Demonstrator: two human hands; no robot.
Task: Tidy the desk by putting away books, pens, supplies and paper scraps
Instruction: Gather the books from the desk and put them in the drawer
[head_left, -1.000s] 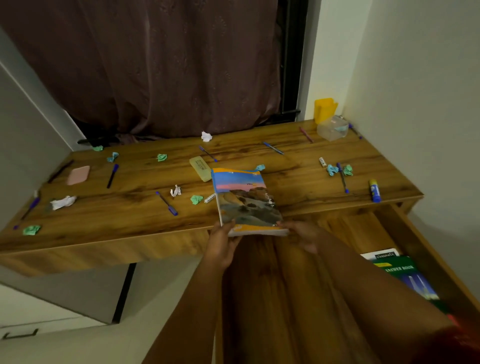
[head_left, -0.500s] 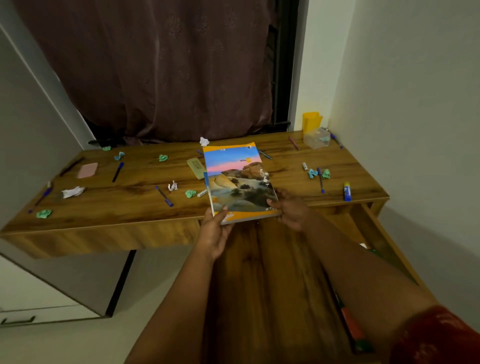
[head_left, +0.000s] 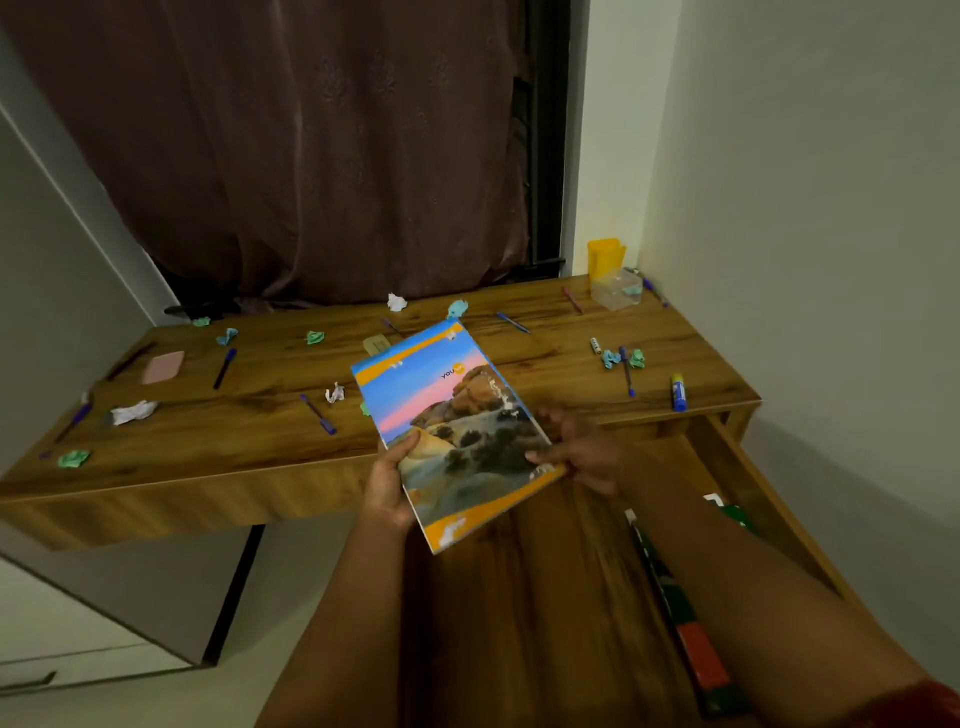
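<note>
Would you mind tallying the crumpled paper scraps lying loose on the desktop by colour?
White scraps: 3
Green or teal scraps: 8, one partly hidden behind the book
Total: 11

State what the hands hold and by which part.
Both hold the notebook: left hand grips its left long edge, right hand pinches its right edge near the lower corner.

Book (head_left: 453, 426) between both hands, before the desk (head_left: 249, 415)
</note>
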